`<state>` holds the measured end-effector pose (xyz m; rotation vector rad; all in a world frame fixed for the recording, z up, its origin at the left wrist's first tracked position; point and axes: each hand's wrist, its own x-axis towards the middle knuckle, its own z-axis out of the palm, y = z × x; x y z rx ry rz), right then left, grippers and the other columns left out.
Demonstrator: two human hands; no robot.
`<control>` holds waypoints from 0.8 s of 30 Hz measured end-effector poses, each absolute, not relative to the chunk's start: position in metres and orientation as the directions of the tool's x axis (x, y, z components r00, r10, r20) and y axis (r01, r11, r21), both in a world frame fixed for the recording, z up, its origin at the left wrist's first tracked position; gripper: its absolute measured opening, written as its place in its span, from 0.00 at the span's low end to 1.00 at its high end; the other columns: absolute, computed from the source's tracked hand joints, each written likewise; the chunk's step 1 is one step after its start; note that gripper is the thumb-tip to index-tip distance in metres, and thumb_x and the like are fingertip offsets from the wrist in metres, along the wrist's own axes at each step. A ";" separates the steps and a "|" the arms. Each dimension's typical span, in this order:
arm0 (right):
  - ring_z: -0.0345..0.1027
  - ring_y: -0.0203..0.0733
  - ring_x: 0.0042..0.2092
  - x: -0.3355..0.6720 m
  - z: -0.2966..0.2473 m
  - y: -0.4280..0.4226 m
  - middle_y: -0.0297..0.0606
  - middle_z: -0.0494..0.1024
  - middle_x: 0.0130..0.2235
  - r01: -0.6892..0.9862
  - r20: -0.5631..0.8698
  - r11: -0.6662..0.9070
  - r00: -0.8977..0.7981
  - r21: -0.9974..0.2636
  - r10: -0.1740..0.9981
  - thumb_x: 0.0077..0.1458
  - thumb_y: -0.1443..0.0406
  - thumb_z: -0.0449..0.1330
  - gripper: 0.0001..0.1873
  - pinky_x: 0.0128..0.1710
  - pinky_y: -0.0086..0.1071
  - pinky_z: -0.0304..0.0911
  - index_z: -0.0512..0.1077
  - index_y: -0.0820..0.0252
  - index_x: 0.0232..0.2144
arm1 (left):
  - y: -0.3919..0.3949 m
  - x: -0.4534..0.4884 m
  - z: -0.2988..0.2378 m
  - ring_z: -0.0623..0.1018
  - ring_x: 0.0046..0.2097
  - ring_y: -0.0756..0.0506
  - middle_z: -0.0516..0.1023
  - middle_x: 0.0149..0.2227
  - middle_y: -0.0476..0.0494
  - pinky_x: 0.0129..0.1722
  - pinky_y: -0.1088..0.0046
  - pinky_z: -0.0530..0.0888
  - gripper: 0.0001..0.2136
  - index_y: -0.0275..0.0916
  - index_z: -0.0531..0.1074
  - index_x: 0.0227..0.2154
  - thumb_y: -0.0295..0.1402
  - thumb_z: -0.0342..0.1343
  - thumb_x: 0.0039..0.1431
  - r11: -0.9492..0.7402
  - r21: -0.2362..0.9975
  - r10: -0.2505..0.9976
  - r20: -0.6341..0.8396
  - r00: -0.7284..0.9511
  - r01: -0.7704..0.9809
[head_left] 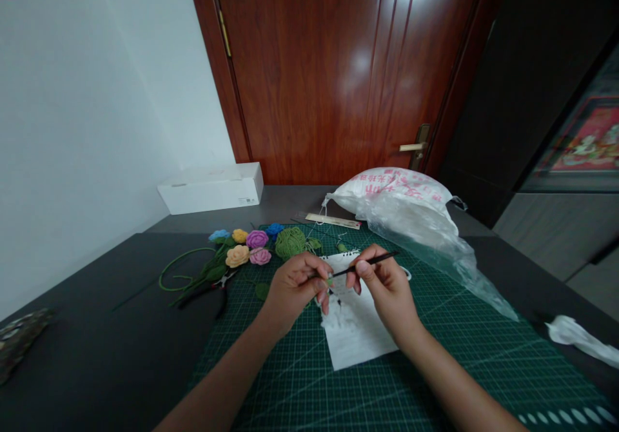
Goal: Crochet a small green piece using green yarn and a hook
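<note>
My right hand (380, 280) is closed around a dark, slim crochet hook (382, 258), its tip pointing left. A small piece of green crochet work (330, 281) is pinched in the fingers of my left hand (300, 284), and the hook's tip reaches it. Both hands are above a white sheet of paper (360, 332) with a torn, spiral-hole top edge. Just beyond them lies a ball of green yarn (290, 243). Whether the hook's tip is inside a stitch is too small to tell.
Crocheted flowers (238, 256) with green stems lie at the left, beside dark-handled pliers (223, 284). A green cutting mat (280, 380) covers the middle of the table. Behind are a white box (213, 190), a ruler (333, 220) and a stuffed plastic bag (406, 190).
</note>
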<state>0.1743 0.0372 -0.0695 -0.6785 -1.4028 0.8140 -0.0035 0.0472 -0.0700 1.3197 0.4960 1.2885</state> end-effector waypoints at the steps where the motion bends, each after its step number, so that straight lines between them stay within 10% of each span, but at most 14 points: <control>1: 0.68 0.37 0.21 0.175 -0.070 0.038 0.31 0.79 0.22 -0.079 0.575 0.572 -0.016 -0.816 0.818 0.66 0.54 0.59 0.14 0.22 0.29 0.64 0.65 0.54 0.32 | 0.047 -0.004 -0.070 0.74 0.21 0.54 0.78 0.34 0.48 0.19 0.73 0.80 0.07 0.35 0.74 0.30 0.27 0.68 0.54 -0.241 0.888 0.876 0.373 0.306 -0.392; 7: 0.69 0.38 0.25 0.178 -0.066 0.031 0.31 0.76 0.23 0.069 0.644 0.647 -0.064 -0.759 0.762 0.66 0.62 0.60 0.11 0.28 0.32 0.63 0.69 0.55 0.29 | 0.047 -0.003 -0.074 0.74 0.20 0.53 0.77 0.28 0.50 0.19 0.75 0.78 0.06 0.36 0.75 0.33 0.26 0.67 0.54 -0.221 0.910 0.881 0.340 0.327 -0.350; 12: 0.73 0.41 0.32 0.177 -0.059 0.026 0.36 0.78 0.29 0.366 0.797 0.809 -0.232 -0.460 0.558 0.66 0.67 0.59 0.09 0.35 0.34 0.64 0.71 0.57 0.31 | 0.048 -0.004 -0.078 0.74 0.19 0.52 0.74 0.23 0.52 0.18 0.75 0.77 0.07 0.35 0.75 0.30 0.27 0.68 0.53 -0.209 0.924 0.877 0.322 0.358 -0.319; 19: 0.69 0.37 0.27 0.183 -0.059 0.025 0.31 0.73 0.26 0.349 0.749 0.698 0.018 -0.625 0.662 0.68 0.63 0.57 0.12 0.30 0.31 0.61 0.70 0.56 0.29 | 0.050 -0.004 -0.077 0.73 0.19 0.53 0.75 0.26 0.51 0.18 0.75 0.78 0.07 0.35 0.74 0.31 0.30 0.68 0.55 -0.229 0.914 0.874 0.344 0.343 -0.334; 24: 0.66 0.36 0.25 0.186 -0.059 0.030 0.30 0.74 0.24 0.017 0.574 0.575 0.102 -0.818 0.813 0.67 0.57 0.60 0.12 0.26 0.30 0.61 0.69 0.55 0.31 | 0.050 -0.005 -0.073 0.73 0.20 0.54 0.78 0.31 0.49 0.19 0.73 0.78 0.08 0.36 0.72 0.31 0.29 0.68 0.56 -0.251 0.889 0.868 0.382 0.318 -0.382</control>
